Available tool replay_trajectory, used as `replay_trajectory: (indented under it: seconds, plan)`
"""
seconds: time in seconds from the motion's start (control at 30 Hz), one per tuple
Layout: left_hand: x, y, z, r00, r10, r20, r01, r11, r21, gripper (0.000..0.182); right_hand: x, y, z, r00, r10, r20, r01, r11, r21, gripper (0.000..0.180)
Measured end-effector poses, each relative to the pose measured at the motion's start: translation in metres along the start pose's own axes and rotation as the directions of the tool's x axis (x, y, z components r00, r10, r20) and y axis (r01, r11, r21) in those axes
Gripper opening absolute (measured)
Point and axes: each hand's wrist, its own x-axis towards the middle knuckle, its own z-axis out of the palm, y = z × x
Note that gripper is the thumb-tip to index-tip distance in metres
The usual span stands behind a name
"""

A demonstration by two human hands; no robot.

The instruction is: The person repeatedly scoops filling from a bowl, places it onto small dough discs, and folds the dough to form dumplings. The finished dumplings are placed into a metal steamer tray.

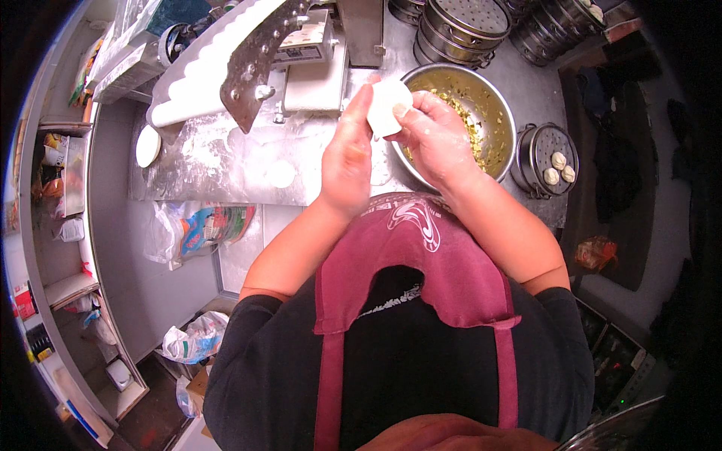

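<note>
Between my two hands is a thin white dough wrapper (387, 107), raised over the left rim of a steel bowl. My left hand (350, 152) supports it from the left with the fingers extended. My right hand (437, 135) pinches its right edge between thumb and fingers. Chopped yellow-green filling lies in the steel mixing bowl (501, 96), partly hidden by my right hand. A flat dough round (281, 173) rests on the floured steel worktop (225, 169). Three pleated buns (558, 160) sit on a perforated steamer tray (541, 144) to the right of the bowl.
A dough machine (248, 79) with a scalloped white part juts over the worktop's left side, beside a scale (316, 84). Stacked steel steamers (462, 34) stand behind the bowl. A white round object (148, 146) lies at the far left, and plastic bags (197, 228) are below the worktop edge.
</note>
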Motion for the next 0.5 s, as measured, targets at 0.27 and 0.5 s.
replay_trajectory:
  seconds: [0.27, 0.5]
  plan:
    - [0.003, -0.011, 0.008, 0.949, -0.227, -0.218, 0.043, 0.78, -0.625, 0.064, 0.008, 0.015, -0.006, 0.997, -0.071, -0.008, 0.07, 0.936, 0.345, 0.022]
    - [-0.003, -0.011, 0.0, 0.895, -0.369, -0.249, 0.254, 0.883, -0.395, 0.05, 0.014, 0.019, -0.01, 1.0, -0.021, 0.008, 0.016, 0.93, 0.367, 0.032]
